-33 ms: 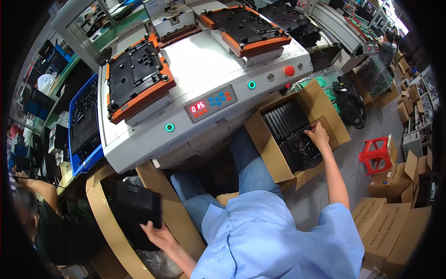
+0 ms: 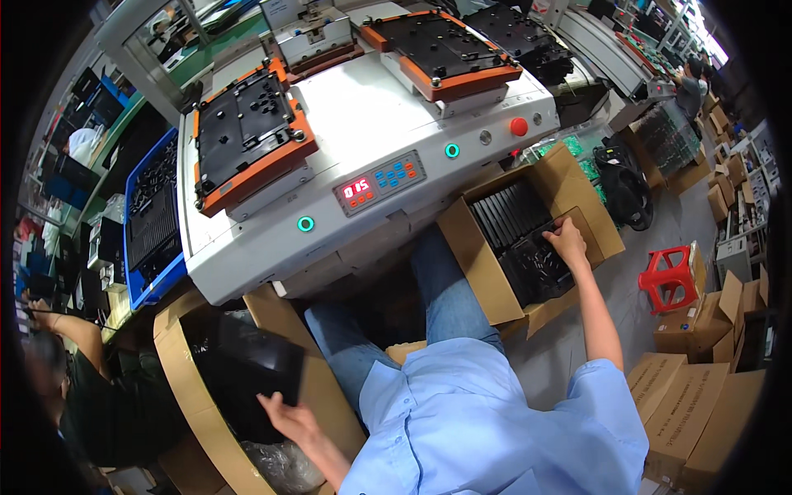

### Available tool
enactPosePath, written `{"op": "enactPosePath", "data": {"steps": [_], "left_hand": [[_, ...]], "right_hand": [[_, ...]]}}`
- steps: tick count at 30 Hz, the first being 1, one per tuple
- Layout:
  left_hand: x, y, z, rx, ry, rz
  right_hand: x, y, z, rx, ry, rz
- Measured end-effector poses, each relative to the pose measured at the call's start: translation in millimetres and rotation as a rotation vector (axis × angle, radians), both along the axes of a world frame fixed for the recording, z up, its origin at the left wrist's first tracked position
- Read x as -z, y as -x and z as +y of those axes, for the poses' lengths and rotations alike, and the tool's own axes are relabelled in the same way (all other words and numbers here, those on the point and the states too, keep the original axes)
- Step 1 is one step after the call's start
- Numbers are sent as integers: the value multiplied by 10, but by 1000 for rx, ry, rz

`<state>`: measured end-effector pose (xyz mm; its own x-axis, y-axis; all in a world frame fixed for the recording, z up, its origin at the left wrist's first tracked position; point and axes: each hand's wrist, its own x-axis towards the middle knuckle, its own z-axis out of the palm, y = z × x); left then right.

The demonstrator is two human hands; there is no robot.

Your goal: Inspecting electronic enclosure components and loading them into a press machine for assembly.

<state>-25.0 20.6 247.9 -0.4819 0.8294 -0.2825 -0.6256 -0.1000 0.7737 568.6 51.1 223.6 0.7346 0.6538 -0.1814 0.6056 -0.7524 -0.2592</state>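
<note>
My left hand grips the lower edge of a flat, glossy black plastic panel, slightly blurred. It is over the open cardboard box at my left, which also holds dark parts and clear plastic wrap. On my right, a second open cardboard box holds several black plastic panels standing in a row. My right hand is closed at the edge of a black moulded panel in that box, fingertips pinched there; the fingers partly hide the contact.
A white machine stands ahead, with a lit control panel, a red button and orange-edged fixtures bearing black panels. A blue tray of black parts is at left. A red stool and cartons stand right. Another person's arm shows far left.
My left hand and its black panel have shifted slightly to the right, and the panel has tilted so it shines more. My right hand stays in place at the right-hand box.
</note>
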Motion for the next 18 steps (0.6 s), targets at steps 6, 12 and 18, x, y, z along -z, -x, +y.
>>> {"op": "enactPosePath", "data": {"steps": [6, 12, 18], "left_hand": [[63, -448, 35, 490, -37, -215], [280, -612, 61, 779, 14, -222], [422, -842, 119, 1051, 96, -147]], "right_hand": [[60, 39, 113, -66, 52, -170], [-38, 64, 9, -30, 75, -309], [-700, 669, -227, -249, -305, -510]]}}
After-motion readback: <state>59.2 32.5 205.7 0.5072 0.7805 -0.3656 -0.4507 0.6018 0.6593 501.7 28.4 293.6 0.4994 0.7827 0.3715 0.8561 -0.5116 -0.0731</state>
